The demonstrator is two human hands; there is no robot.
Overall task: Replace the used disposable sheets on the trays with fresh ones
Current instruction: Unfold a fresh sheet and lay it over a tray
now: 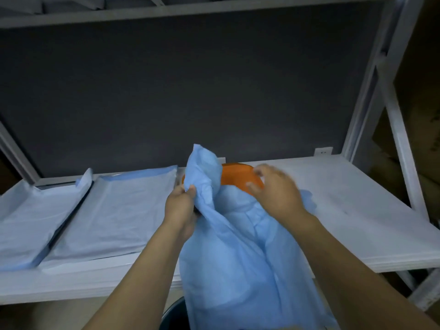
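Above the shelf (333,210), your left hand (181,208) grips the bunched blue sheet (238,258); your blurred right hand (276,196) is against it, grip unclear. Expect limp, light material: take the edges.

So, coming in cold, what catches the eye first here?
A crumpled blue sheet fills the middle, gripped by the left hand and spilling over the shelf edge. Behind it an orange tray shows by the blurred right hand. Two more sheets lie flat at left.
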